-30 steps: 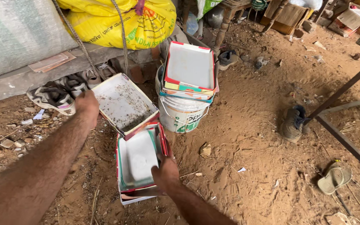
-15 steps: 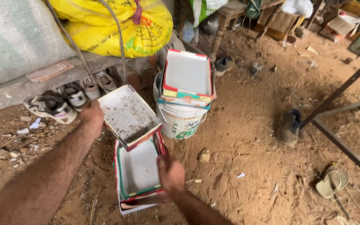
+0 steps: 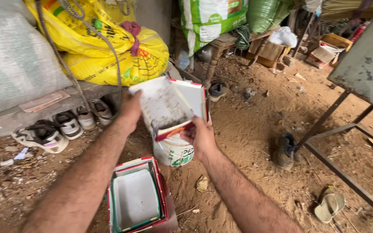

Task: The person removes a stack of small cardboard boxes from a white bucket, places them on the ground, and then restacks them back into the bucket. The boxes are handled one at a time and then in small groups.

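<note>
— Two hands on one thing, is that right?

— Yes. The left hand grips the far left edge of the shallow cardboard tray, and the right hand pinches its near lower corner. Both are closed on it. The tray is tilted steeply, its speckled inner face turned toward the camera.

— Where does it sit relative to the bucket?

— Directly above the white plastic bucket, and in front of the red-edged tray lying across the bucket's top. The held tray's long axis runs from upper left down to lower right, so its low corner, at the right hand, points into the bucket mouth. That hand is the nearer one to the rim.

— And the box on the ground?

— The stack of nested trays lies on the dirt below the left forearm, well apart from both hands.

— What has changed from a second ago?

— Then the left hand alone held the tray, lower, just above the nested stack, while the right hand rested on that stack's near edge. Now the tray is up over the bucket and the right hand has left the stack to take its corner.
</note>
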